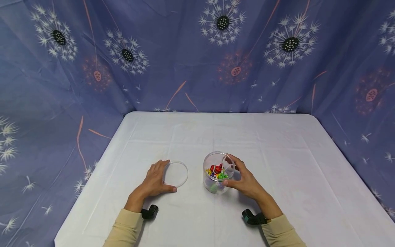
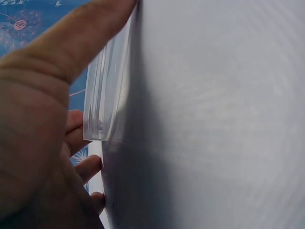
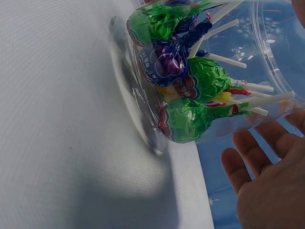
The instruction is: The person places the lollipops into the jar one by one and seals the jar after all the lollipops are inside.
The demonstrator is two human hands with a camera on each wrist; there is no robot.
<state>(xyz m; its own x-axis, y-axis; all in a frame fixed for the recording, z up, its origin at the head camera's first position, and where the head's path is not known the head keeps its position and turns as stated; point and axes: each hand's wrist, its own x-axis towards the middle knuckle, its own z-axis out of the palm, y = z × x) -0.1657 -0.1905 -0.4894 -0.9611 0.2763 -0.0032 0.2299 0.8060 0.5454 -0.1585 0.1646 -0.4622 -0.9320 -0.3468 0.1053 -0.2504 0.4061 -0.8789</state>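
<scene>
A clear round lid (image 1: 176, 174) lies on the white tablecloth, left of the middle. My left hand (image 1: 155, 178) spans its left side, thumb at the near rim and fingers at the far rim; the left wrist view shows the lid's edge (image 2: 102, 95) between thumb and fingers. To the right stands a clear plastic jar (image 1: 215, 188), its top uncovered. Inside it are several wrapped lollipops (image 1: 217, 170) in green, red, yellow and purple, white sticks pointing up. My right hand (image 1: 245, 180) holds the jar from the right, thumb in front and fingers behind.
The white-covered table (image 1: 216, 130) reaches back to a blue curtain (image 1: 185, 61) printed with dandelions, which also hangs along both sides. A black wrist camera sits on each forearm, the left one (image 1: 150, 212) and the right one (image 1: 253, 218) both close above the cloth.
</scene>
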